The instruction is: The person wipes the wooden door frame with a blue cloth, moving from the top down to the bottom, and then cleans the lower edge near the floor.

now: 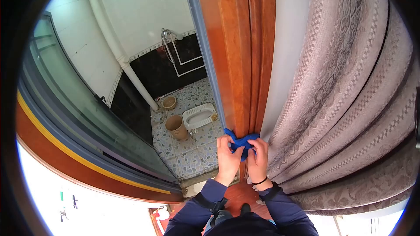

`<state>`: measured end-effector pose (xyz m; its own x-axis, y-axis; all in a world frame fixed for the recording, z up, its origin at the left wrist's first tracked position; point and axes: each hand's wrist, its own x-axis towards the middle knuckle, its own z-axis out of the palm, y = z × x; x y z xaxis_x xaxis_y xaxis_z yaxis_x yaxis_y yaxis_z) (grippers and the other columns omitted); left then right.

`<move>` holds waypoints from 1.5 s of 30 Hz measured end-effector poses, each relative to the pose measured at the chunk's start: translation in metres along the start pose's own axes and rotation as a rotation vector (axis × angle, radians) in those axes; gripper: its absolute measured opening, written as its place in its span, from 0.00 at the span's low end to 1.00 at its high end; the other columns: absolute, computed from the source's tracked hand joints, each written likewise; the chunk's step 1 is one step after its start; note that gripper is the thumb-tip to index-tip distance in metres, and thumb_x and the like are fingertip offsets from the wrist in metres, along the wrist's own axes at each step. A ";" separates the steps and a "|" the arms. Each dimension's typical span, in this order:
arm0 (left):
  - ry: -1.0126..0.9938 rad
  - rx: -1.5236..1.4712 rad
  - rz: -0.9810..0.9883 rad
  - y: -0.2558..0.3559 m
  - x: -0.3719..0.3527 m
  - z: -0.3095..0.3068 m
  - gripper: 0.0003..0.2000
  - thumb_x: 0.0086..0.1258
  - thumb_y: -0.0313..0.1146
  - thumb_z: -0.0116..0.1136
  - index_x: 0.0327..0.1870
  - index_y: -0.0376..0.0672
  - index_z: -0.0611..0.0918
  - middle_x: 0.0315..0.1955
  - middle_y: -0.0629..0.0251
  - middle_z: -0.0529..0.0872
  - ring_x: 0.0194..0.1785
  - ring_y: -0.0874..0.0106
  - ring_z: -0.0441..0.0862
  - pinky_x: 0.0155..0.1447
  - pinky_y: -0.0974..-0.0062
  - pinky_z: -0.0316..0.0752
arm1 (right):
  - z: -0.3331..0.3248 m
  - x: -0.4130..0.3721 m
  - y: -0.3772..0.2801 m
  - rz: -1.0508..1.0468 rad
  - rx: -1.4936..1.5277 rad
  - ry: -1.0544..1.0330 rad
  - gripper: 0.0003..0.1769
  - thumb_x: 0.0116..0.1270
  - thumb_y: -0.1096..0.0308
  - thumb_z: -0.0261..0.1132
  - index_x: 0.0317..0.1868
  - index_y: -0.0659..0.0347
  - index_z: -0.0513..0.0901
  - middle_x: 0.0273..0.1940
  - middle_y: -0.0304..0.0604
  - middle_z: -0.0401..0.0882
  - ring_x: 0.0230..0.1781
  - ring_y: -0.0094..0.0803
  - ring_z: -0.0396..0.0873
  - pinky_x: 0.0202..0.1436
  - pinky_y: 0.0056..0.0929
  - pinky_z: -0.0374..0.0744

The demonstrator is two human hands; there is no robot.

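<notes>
A bunched blue cloth (241,143) is held between my two hands, low against the reddish-brown wooden door frame (245,61). My left hand (228,156) grips its left side, thumb and fingers pinched on the fabric. On the other side my right hand (258,154) has its fingers curled over the cloth, thumb turned inward. A dark band circles the right wrist. One end of the cloth sticks up at the left, along the frame's edge.
Patterned curtains (341,91) hang close at my right. On the left, a sliding glass door (87,91) borders a tiled bathroom with a squat toilet (199,116), a brown bucket (176,127), a basin (169,102) and a shower head (166,32). Reddish flooring (227,196) lies below me.
</notes>
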<state>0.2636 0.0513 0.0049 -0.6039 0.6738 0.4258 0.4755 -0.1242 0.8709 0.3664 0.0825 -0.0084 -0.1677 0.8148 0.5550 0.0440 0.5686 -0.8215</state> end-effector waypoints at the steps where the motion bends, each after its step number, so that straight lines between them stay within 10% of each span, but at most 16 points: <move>1: -0.007 0.020 -0.011 -0.007 -0.004 0.003 0.17 0.50 0.18 0.67 0.39 0.40 0.73 0.40 0.60 0.72 0.39 0.66 0.72 0.40 0.72 0.70 | 0.000 -0.006 0.009 0.013 -0.012 -0.006 0.20 0.60 0.84 0.54 0.52 0.61 0.78 0.53 0.54 0.72 0.57 0.52 0.72 0.61 0.40 0.71; 20: -0.081 0.230 -0.225 -0.108 -0.042 0.037 0.14 0.47 0.19 0.68 0.33 0.38 0.75 0.33 0.56 0.74 0.41 0.60 0.73 0.45 0.66 0.70 | 0.004 -0.057 0.092 0.219 0.066 -0.106 0.23 0.57 0.90 0.51 0.51 0.61 0.77 0.52 0.45 0.70 0.53 0.34 0.73 0.53 0.25 0.74; 34: 0.027 -0.172 0.047 0.076 0.016 -0.014 0.14 0.58 0.15 0.65 0.43 0.38 0.77 0.50 0.61 0.69 0.50 0.73 0.76 0.45 0.77 0.80 | -0.019 0.047 -0.047 -0.008 0.365 0.066 0.25 0.61 0.84 0.61 0.60 0.61 0.76 0.58 0.42 0.68 0.53 0.29 0.70 0.58 0.25 0.69; 45: 0.029 -0.118 0.148 0.070 0.015 -0.008 0.15 0.57 0.14 0.64 0.44 0.40 0.79 0.50 0.61 0.67 0.52 0.71 0.74 0.47 0.77 0.81 | -0.024 0.070 -0.044 -0.029 0.106 0.086 0.31 0.56 0.83 0.65 0.62 0.59 0.73 0.56 0.44 0.71 0.50 0.34 0.72 0.54 0.29 0.73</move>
<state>0.2826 0.0464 0.0741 -0.5516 0.6208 0.5570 0.4833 -0.3064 0.8201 0.3759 0.1173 0.0699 -0.0823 0.8074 0.5843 -0.0643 0.5807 -0.8116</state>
